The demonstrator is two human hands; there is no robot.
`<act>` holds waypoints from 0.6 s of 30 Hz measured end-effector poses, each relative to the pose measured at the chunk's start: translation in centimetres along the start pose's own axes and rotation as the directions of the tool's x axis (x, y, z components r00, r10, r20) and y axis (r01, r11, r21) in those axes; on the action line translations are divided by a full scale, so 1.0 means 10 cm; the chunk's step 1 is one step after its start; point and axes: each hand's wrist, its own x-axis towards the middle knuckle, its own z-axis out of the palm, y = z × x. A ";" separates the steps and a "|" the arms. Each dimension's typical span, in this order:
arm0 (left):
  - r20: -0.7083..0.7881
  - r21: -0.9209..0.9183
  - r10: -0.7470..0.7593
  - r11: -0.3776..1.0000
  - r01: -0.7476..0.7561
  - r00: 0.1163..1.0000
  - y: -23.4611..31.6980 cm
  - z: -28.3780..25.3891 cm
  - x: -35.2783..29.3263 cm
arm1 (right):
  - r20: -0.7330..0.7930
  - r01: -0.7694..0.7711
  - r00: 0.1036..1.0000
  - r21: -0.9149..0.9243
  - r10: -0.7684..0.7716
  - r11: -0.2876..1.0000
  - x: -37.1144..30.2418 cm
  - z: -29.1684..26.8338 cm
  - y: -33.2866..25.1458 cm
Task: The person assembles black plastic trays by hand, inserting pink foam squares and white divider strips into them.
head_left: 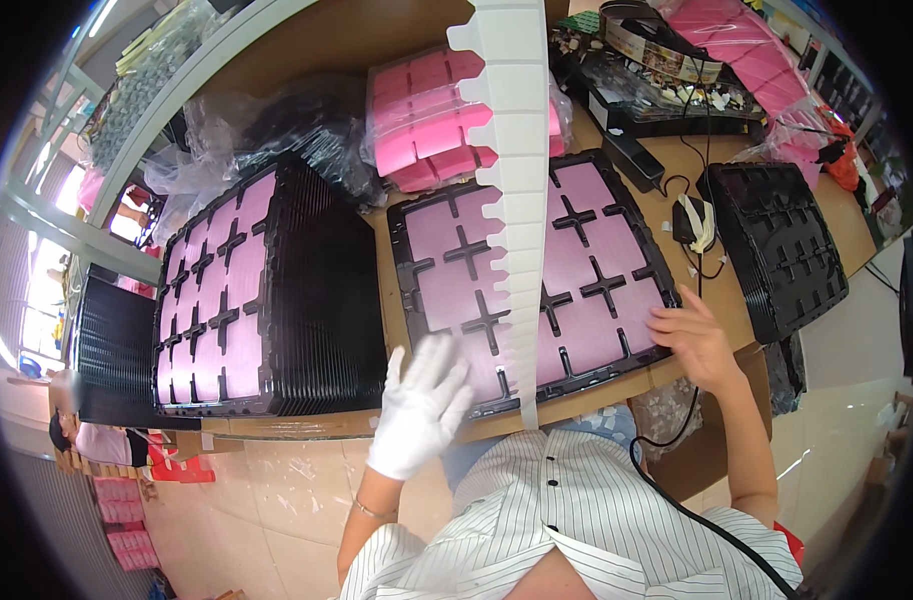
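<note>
A black plastic tray point(617, 205) lies flat in front of me, its cells filled with pink sheets point(586, 340) between cross-shaped dividers. Over its middle runs a long white strip point(517, 200) with a notched left edge; whether it hangs or rests there I cannot tell. My left hand point(422, 405), in a white glove, is at the tray's front left, slightly blurred, with fingers spread and nothing in them. At the tray's right rim is my bare right hand point(694, 338). Its fingers are apart and reach onto the rim, seemingly touching it.
To the left stands a tall stack of black trays point(321, 310), pink sheets in the top one. Behind are wrapped pink bundles point(416, 115) and dark plastic bags point(301, 140). An empty-looking black tray point(781, 245), a power adapter point(631, 160) and a black cable point(698, 390) lie right.
</note>
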 end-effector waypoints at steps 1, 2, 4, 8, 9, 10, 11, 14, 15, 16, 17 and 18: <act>-0.183 -0.174 -0.232 0.964 0.200 0.956 0.06 0.08 -0.10 | -0.107 -0.081 0.989 0.191 0.103 0.978 -0.14 0.01 0.11; -0.306 -0.375 -0.468 0.860 0.347 0.829 0.08 0.19 -0.17 | -0.185 -0.141 0.956 0.386 0.226 0.912 -0.20 0.05 0.15; -0.063 -0.786 -0.634 0.508 0.353 0.771 0.02 0.31 -0.21 | -0.250 -0.251 0.880 0.479 0.405 0.841 -0.05 0.24 0.10; 0.150 -0.802 -0.642 0.365 0.472 0.752 0.03 0.10 -0.12 | -0.196 -0.234 0.817 0.747 0.542 0.622 -0.04 0.47 0.22; 0.176 -0.778 -0.653 0.367 0.511 0.736 0.06 0.03 -0.12 | -0.224 -0.127 0.818 0.829 0.530 0.545 -0.04 0.48 0.21; 0.076 -0.763 -0.678 0.432 0.480 0.731 0.11 -0.02 -0.11 | -0.248 -0.022 0.814 0.891 0.526 0.454 -0.05 0.47 0.20; -0.023 -0.741 -0.695 0.495 0.454 0.719 0.17 -0.07 -0.10 | -0.267 0.080 0.809 0.933 0.524 0.351 -0.05 0.47 0.18; -0.099 -0.917 -0.682 0.345 0.199 0.725 0.26 -0.25 -0.11 | -0.294 0.354 0.795 0.935 0.530 -0.013 -0.07 0.46 0.13; -0.020 -0.942 -0.721 0.246 0.228 0.692 0.48 -0.61 -0.06 | -0.294 0.427 0.788 0.894 0.541 -0.137 -0.10 0.44 0.12; -0.189 -0.875 -0.712 0.434 0.213 0.676 0.50 -0.72 -0.13 | -0.295 0.494 0.783 0.830 0.548 -0.258 -0.11 0.42 0.10; -0.342 -0.772 -0.665 0.602 0.205 0.664 0.45 -0.79 -0.23 | -0.291 0.550 0.773 0.750 0.563 -0.367 -0.14 0.40 0.07; -0.418 -0.744 -0.680 0.637 0.202 0.602 0.35 -0.92 -0.31 | -0.284 0.597 0.763 0.654 0.581 -0.465 -0.14 0.38 0.06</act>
